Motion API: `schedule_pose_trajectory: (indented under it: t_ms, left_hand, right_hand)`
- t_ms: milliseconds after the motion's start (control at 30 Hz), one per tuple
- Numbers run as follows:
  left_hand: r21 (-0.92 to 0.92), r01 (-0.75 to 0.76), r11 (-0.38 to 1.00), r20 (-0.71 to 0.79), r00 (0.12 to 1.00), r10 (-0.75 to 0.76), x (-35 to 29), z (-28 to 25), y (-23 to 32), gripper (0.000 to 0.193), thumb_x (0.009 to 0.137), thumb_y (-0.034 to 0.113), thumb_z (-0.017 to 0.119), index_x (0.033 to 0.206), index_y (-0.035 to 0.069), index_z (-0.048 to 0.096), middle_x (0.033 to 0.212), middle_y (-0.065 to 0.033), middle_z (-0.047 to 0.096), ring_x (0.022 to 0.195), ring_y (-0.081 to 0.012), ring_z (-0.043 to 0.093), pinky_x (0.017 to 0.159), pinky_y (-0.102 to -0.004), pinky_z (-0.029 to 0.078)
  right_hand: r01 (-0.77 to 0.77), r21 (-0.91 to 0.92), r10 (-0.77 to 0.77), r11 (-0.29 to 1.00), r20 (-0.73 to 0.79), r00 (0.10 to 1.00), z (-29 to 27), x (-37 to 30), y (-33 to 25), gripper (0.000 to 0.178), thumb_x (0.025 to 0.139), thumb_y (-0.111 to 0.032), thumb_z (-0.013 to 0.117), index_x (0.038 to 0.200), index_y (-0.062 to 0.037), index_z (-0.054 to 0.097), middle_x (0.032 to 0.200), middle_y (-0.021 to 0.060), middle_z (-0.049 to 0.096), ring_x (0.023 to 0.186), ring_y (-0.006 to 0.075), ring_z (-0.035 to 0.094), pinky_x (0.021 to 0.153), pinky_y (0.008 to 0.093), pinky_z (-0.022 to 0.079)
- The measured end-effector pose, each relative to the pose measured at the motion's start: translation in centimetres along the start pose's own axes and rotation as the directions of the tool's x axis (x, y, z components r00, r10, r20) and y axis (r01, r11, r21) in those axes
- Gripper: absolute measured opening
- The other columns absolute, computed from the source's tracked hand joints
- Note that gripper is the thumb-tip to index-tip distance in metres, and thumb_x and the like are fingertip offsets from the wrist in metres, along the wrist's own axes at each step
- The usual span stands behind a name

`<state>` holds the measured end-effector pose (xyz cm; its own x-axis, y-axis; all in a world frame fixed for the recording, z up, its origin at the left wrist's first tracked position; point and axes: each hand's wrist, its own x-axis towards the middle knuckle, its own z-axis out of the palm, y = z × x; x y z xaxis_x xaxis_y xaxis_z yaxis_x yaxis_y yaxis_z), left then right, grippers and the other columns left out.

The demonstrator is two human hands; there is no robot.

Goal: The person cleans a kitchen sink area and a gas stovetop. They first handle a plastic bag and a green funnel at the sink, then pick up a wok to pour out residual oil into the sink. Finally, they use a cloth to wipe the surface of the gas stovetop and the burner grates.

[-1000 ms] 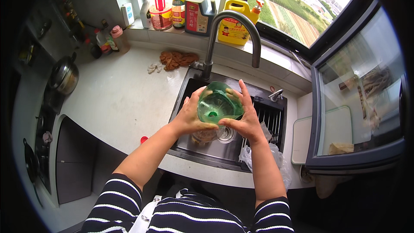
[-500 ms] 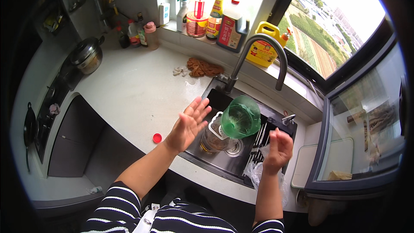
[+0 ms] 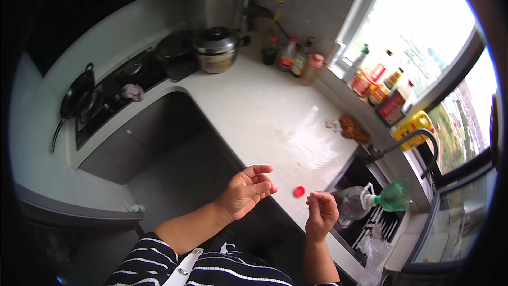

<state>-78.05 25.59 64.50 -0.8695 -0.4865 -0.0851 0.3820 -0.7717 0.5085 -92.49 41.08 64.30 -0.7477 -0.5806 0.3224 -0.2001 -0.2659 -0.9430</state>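
My left hand (image 3: 247,191) is over the counter's front edge, holding nothing, its thumb and fingers apart. To its right my right hand (image 3: 321,213) is raised with its fingers curled in and nothing visible in them. Between the two, a little farther off, a red cap (image 3: 299,191) lies on the counter. Just beyond my right hand, a clear plastic jug (image 3: 353,204) with a white handle stands in the sink. A cut green plastic bottle (image 3: 396,196) sits neck down in the jug's mouth. Neither hand touches them.
The sink (image 3: 346,177) has a dark curved faucet (image 3: 431,143) and a clear plastic bag (image 3: 375,246) at its near side. A brown cloth (image 3: 353,128) lies behind it. Bottles line the windowsill. A steel pot (image 3: 216,50) stands by the stove, with a pan (image 3: 78,92) farther left.
My view has turned left, so the sink now shows farther right. My hands have come closer together, away from the green bottle. My left fingers, spread before, are now more bent.
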Motion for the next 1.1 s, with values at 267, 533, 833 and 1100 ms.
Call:
schedule_pose_trajectory:
  t_ms: [267, 533, 833, 1100]
  left_hand:
    - [0.210, -0.221, 0.952, -0.324, 0.903, 0.281, -10.8, -12.4, 17.4, 0.009, 0.087, 0.006, 0.068, 0.094, 0.005, 0.064, 0.087, -0.0032, 0.063, 0.078, -0.0144, 0.060, 0.098, -0.0402, 0.046]
    - [0.436, -0.401, 0.806, -0.494, 0.642, 0.587, -20.2, -23.0, 30.5, 0.014, 0.095, 0.020, 0.061, 0.088, 0.007, 0.060, 0.067, -0.0010, 0.056, 0.062, -0.0113, 0.056, 0.084, -0.0406, 0.052]
    - [0.806, -0.133, 0.577, -0.573, 0.073, 0.817, -29.0, -36.2, 50.0, 0.051, 0.100, 0.044, 0.045, 0.070, 0.005, 0.059, 0.064, -0.0058, 0.060, 0.058, -0.0138, 0.058, 0.072, -0.0295, 0.051]
    - [0.584, 0.797, 0.157, -0.268, 0.007, 0.963, -41.3, -45.9, 67.9, 0.056, 0.082, 0.047, 0.069, 0.104, -0.004, 0.062, 0.097, -0.0166, 0.068, 0.092, -0.0248, 0.065, 0.084, -0.0329, 0.049]
  right_hand:
    - [-0.257, 0.118, 0.186, 0.959, 0.422, 0.887, 27.4, -0.9, 3.1, 0.002, 0.090, -0.001, 0.062, 0.092, -0.0009, 0.063, 0.105, 0.0073, 0.062, 0.088, 0.0103, 0.057, 0.078, 0.0238, 0.046]
    - [-0.362, 0.038, 0.222, 0.931, 0.730, 0.647, 47.5, -0.8, 6.5, 0.028, 0.098, -0.022, 0.055, 0.082, -0.0010, 0.065, 0.107, 0.0071, 0.063, 0.081, 0.0116, 0.058, 0.078, 0.0253, 0.044]
    - [-0.480, -0.034, 0.268, 0.877, 0.864, 0.427, 73.9, 3.3, 12.3, 0.020, 0.093, -0.015, 0.063, 0.106, -0.0004, 0.061, 0.098, 0.0042, 0.062, 0.082, 0.0107, 0.057, 0.078, 0.0247, 0.047]
    - [-0.462, -0.089, 0.278, 0.882, 0.891, 0.359, 96.6, 7.5, 13.8, 0.021, 0.091, -0.013, 0.064, 0.107, 0.0004, 0.062, 0.089, 0.0005, 0.063, 0.077, 0.0065, 0.057, 0.069, 0.0205, 0.045]
